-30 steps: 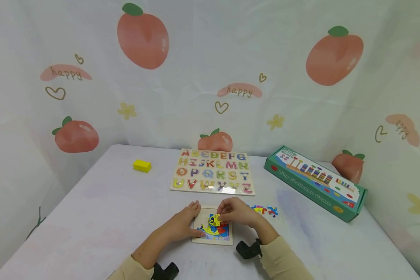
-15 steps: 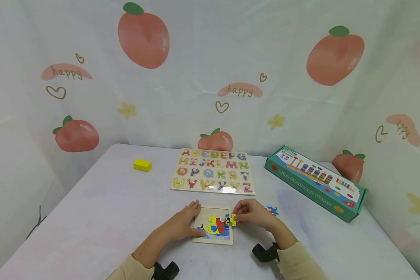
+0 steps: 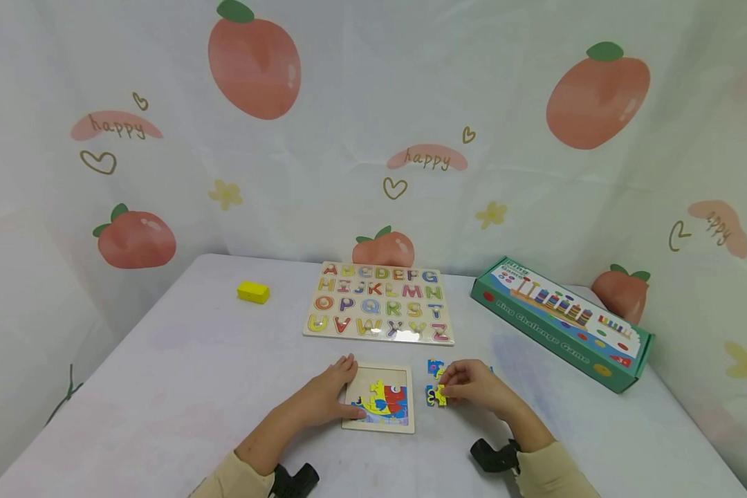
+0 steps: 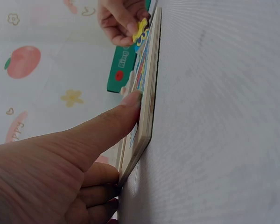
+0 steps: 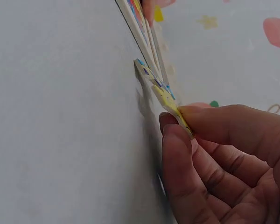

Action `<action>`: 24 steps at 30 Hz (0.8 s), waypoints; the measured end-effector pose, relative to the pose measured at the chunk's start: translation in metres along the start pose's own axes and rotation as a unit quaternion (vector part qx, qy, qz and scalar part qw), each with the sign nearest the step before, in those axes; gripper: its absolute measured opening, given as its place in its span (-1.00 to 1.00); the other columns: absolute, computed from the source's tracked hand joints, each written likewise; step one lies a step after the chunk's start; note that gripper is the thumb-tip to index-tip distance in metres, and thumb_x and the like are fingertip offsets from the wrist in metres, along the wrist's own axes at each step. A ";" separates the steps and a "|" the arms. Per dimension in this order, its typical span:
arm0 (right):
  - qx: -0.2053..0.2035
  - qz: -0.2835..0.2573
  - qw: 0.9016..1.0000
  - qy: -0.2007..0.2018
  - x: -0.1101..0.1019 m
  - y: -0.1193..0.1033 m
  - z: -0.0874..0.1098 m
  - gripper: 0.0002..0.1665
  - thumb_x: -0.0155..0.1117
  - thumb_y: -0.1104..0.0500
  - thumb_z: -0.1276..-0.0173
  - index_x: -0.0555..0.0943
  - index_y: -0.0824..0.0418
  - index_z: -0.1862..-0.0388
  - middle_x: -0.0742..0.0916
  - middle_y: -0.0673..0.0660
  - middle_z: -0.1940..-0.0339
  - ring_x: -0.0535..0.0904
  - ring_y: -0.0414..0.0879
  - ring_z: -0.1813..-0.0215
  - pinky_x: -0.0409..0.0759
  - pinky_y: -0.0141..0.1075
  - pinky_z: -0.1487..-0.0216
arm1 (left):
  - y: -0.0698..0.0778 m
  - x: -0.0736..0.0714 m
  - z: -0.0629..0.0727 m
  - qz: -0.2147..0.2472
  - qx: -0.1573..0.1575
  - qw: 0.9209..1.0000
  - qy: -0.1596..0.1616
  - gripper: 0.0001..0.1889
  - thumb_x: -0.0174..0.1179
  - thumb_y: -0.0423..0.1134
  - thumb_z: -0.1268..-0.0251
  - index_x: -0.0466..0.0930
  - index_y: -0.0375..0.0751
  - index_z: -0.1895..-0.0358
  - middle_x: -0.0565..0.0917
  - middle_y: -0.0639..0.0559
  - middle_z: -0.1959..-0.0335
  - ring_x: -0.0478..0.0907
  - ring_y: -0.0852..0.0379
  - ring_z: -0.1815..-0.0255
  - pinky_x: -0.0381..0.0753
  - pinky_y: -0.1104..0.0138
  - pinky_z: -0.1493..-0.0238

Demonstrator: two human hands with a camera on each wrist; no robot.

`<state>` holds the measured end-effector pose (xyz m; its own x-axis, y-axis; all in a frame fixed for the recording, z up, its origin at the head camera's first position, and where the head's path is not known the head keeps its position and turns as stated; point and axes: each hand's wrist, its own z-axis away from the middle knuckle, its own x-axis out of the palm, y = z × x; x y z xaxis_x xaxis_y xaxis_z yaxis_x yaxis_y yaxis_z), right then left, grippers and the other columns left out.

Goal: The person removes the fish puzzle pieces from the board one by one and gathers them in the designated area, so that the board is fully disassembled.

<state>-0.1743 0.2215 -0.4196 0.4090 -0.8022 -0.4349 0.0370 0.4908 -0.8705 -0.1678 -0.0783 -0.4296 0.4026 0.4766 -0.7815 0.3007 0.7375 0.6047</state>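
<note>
In the head view my right hand (image 3: 478, 389) pinches a yellow-and-blue puzzle piece (image 3: 434, 395) between thumb and fingertips. The right wrist view shows this puzzle piece (image 5: 165, 97) edge-on, tilted close over the white table. To its left lies the wooden puzzle tray (image 3: 378, 373), its lower part filled with a red, yellow and blue picture and its upper part bare wood. My left hand (image 3: 325, 395) lies along the tray's left side, fingers stretched past the top-left corner. In the left wrist view its thumb (image 4: 123, 111) presses on the tray's edge.
Just behind the pinched piece lies another blue-and-yellow puzzle piece (image 3: 436, 368), partly covered by the right hand. Farther back are an alphabet board (image 3: 380, 333), a green game box (image 3: 560, 325) and a yellow block (image 3: 252, 292). A printed cloth (image 3: 324, 173) hangs behind the table.
My right hand has moved right with the yellow-and-blue puzzle piece, from over the tray to the table beside it. The left hand has stayed put on the tray.
</note>
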 end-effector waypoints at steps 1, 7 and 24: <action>0.002 -0.003 1.000 0.002 0.000 0.000 0.001 -0.74 0.31 0.21 -0.21 0.55 0.39 0.25 0.68 0.06 0.45 0.56 -0.16 0.44 0.66 -0.33 0.31 | 0.000 0.000 0.000 -0.001 0.000 1.000 0.000 -0.05 0.36 0.07 0.02 0.15 -0.38 -0.38 0.08 -0.23 -0.47 -0.04 -0.18 -0.50 0.08 -0.06 -0.42; 0.009 -0.016 1.000 0.023 0.001 0.001 0.003 -0.71 0.32 0.21 -0.21 0.53 0.42 0.24 0.66 0.07 0.46 0.58 -0.16 0.44 0.68 -0.32 0.30 | -0.001 0.000 0.001 -0.007 0.006 1.000 0.004 -0.06 0.36 0.06 0.01 0.15 -0.39 -0.38 0.08 -0.24 -0.47 -0.04 -0.17 -0.50 0.08 -0.06 -0.42; -0.001 0.034 0.998 0.058 0.004 0.001 0.001 -0.72 0.41 0.26 -0.09 0.53 0.40 0.32 0.59 0.08 0.47 0.48 -0.15 0.41 0.61 -0.42 0.39 | 0.004 -0.001 0.002 -0.002 -0.001 1.000 0.004 -0.05 0.38 0.03 0.03 0.14 -0.38 -0.38 0.08 -0.24 -0.47 -0.04 -0.17 -0.50 0.08 -0.06 -0.42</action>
<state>-0.1714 0.2196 -0.4222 0.3022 -0.8016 -0.5159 0.0110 0.5441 -0.8390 -0.1656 -0.0770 -0.4258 0.3948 0.4779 -0.7847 0.3003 0.7400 0.6018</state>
